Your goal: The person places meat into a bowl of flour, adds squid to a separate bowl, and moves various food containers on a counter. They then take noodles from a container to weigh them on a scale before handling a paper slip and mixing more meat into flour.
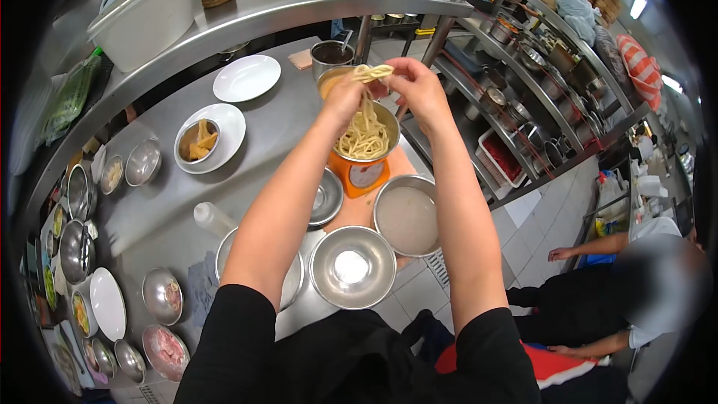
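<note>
Noodles fill a metal bowl that rests on an orange kitchen scale. Above the bowl, my left hand and my right hand hold a bundle of noodles between them, and some strands hang down into the bowl. Fingers of both hands are closed on the strands. Just behind my left hand stands a container of orange liquid, partly hidden by the hand. Nearer to me are a shiny metal bowl and a metal bowl of cloudy liquid.
White plates and several metal bowls of ingredients cover the steel counter's left side. A squeeze bottle lies by my left forearm. A steel shelf crosses above the counter. Another person stands at the right, near a pot rack.
</note>
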The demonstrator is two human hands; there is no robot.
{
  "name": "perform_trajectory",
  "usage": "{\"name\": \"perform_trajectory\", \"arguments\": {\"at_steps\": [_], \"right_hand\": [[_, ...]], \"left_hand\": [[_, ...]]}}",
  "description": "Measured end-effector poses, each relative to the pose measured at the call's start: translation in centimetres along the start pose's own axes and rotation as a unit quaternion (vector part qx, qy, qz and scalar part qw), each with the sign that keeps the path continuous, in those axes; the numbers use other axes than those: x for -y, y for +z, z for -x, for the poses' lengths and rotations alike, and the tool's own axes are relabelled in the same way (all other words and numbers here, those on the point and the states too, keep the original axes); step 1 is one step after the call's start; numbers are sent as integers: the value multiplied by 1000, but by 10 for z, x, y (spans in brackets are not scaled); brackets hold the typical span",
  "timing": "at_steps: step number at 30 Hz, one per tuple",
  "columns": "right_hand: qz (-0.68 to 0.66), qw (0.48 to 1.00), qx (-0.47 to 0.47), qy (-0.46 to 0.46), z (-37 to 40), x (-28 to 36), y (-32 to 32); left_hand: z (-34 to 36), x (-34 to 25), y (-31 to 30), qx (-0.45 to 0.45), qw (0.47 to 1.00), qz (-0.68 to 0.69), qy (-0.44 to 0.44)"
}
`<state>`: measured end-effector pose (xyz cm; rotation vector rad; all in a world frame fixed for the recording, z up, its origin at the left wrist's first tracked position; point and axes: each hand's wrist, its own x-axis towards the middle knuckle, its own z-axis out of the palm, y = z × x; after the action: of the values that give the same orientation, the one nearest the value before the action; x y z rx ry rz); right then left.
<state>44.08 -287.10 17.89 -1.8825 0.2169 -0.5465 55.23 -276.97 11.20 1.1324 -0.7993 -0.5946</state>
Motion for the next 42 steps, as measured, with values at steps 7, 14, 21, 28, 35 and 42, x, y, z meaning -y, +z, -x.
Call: {"name": "perform_trajectory", "arguments": {"at_steps": [7,14,21,28,35,42], "right_hand": [[-65,989,38,-130,-10,-100,52],[113,977,75,-162,-7,-109,54],[264,941,159,-138,-26,-119,43],[280,892,205,-289,-24,-116,26],[373,918,-78,-108,5,-134,-1],[261,964,46,35,-16,-191,-10]], "left_hand": [[-12,-29,8,-146,931,333,-39],[9,-45,-48,-233,899,371,30],[164,-107,-75,-241,941,201,126],[429,-94,14,-184,946,-254,-80],[557,109,76,4,769,-245,-591],[419,280,121,-85,863,-409,-284]]}}
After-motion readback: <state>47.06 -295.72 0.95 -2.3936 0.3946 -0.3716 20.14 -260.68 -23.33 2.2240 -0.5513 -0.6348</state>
